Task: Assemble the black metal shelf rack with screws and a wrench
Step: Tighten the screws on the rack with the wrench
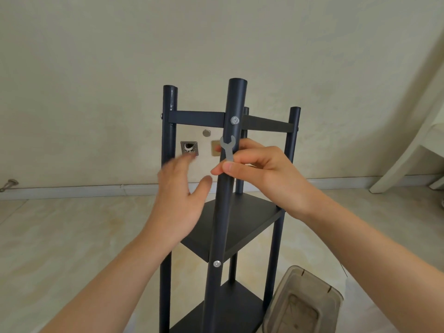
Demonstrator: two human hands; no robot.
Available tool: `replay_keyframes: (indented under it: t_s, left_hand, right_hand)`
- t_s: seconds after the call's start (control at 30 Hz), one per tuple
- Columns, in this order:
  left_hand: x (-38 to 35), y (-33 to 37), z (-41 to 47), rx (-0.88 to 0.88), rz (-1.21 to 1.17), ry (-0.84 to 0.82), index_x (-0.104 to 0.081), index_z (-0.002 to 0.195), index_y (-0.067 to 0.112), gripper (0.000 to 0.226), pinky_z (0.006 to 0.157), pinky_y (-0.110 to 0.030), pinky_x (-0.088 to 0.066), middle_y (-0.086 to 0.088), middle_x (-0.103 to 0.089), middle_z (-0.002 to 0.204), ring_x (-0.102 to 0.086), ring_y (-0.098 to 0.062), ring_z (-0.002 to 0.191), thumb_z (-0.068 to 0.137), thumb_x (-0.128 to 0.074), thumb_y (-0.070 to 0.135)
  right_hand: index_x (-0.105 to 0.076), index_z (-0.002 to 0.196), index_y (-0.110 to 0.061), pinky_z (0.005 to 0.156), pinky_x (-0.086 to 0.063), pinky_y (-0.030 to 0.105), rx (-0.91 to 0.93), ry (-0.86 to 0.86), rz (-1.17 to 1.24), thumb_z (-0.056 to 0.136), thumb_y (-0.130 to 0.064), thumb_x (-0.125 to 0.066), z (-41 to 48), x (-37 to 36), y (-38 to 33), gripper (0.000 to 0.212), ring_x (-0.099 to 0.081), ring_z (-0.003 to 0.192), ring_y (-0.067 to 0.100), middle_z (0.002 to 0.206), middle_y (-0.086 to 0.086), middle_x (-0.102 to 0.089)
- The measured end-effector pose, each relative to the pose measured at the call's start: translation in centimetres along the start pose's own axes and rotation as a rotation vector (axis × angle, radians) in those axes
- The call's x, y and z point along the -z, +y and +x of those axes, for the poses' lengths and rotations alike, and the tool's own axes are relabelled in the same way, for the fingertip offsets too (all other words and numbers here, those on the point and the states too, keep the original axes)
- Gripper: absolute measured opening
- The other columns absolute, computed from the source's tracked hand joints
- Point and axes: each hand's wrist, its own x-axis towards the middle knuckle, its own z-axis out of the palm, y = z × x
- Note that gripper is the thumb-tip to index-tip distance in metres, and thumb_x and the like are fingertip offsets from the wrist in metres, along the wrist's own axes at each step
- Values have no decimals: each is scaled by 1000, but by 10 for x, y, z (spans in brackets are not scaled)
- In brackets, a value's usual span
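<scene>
Head view: the rack (222,224) stands upright on a pale, marbled tile floor (72,236), close to a plain cream wall (120,56). A grey baseboard (84,188) runs along the foot of the wall. The rack has 4 dark round posts, a crossbar (197,118) near the top, a middle shelf (245,224) and a lower shelf (235,306).

On the nearest post, 1 silver screw (235,120) sits at crossbar height and another screw (217,263) sits at the corner of the middle shelf.

The right hand (266,174) pinches the lower end of a small flat wrench (227,147) between thumb and forefinger. The wrench stands upright in front of the nearest post, its open end up, just below the top screw and apart from it.

The left hand (179,198) is spread wide and holds nothing. It is blurred, and its thumb is just beside the nearest post.

Behind the rack, the wall carries a square metal plate (189,148), a round knob (206,133) and a brass plate (215,148) partly hidden by the wrench. A clear plastic bin (305,306) stands on the floor just right of the rack. White furniture (413,145) leans in at the right edge, and a small metal fitting (9,183) lies by the baseboard at the far left.
</scene>
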Motion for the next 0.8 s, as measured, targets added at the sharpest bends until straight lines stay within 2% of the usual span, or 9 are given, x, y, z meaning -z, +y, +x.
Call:
replay_keyframes:
  t_s: [0.03, 0.07, 0.13, 0.23, 0.3, 0.4, 0.53, 0.67, 0.8]
  left_hand:
    - [0, 5, -2, 83, -154, -120, -54, 137, 29, 45, 116, -35, -34, 12, -56, 140, -45, -4, 132, 97, -52, 48]
    - [0, 9, -3, 166, -329, -244, -62, 128, 29, 47, 111, -39, -42, 11, -67, 127, -57, -4, 122, 94, -46, 58]
    - [-2, 16, -6, 308, -592, -439, -64, 120, 28, 53, 104, -42, -50, 5, -76, 110, -69, -13, 109, 91, -36, 62]
    - [-7, 18, -6, 400, -793, -536, -64, 118, 18, 60, 95, -42, -57, -9, -77, 103, -73, -27, 100, 87, -34, 60]
    - [-11, 18, -8, 373, -822, -551, -68, 112, 16, 62, 91, -41, -58, -10, -75, 91, -73, -28, 89, 85, -36, 61]
    - [-17, 17, -15, 272, -740, -526, -65, 101, 18, 60, 84, -39, -59, -2, -61, 72, -62, -18, 68, 85, -35, 67]
    - [-24, 17, -22, 176, -684, -400, -57, 92, 15, 61, 64, -23, -53, 1, -53, 64, -51, -12, 56, 85, -32, 70]
    - [-27, 13, -21, 161, -669, -217, -56, 85, 14, 62, 53, -22, -49, 4, -50, 57, -46, -10, 48, 85, -32, 72]
    - [-23, 8, -14, 191, -660, -99, -56, 79, 14, 66, 45, -23, -44, 4, -46, 52, -42, -10, 43, 80, -33, 76]
  right_hand:
    - [-78, 96, -8, 99, -46, 18, 2, 2, 4, 94, -9, -62, 1, 0, 1, 17, -57, 118, 6, 117, 4, -64]
    - [-78, 97, -5, 98, -47, 18, 4, 5, 6, 94, -7, -62, 1, -1, 1, 17, -57, 118, 8, 119, 7, -63]
    - [-78, 98, -4, 93, -51, 21, 13, 26, -1, 94, -6, -61, 1, -2, 1, 17, -59, 115, 9, 120, 8, -62]
    - [-77, 99, -9, 77, -52, 16, 21, 75, 18, 94, -8, -62, 1, -5, -3, 17, -62, 104, 2, 124, 0, -59]
    - [-77, 100, -11, 75, -51, 13, 34, 105, 42, 95, -8, -61, 2, -3, -5, 17, -63, 100, 2, 123, 0, -60]
    - [-76, 99, -12, 74, -52, 18, 55, 105, 48, 95, -8, -60, 2, -2, -6, 17, -63, 97, 11, 119, 4, -61]
    - [-77, 100, -14, 90, -45, 11, 65, 64, 3, 95, -10, -60, 3, -5, -5, 17, -59, 112, -1, 123, -3, -61]
    - [-78, 99, -16, 107, -41, 27, 65, 67, 4, 94, -11, -62, 4, -1, 0, 17, -52, 126, 3, 125, -8, -63]
    - [-79, 94, -23, 109, -41, 43, 2, 109, 9, 94, -18, -63, 3, 1, 6, 17, -54, 122, 2, 120, -10, -66]
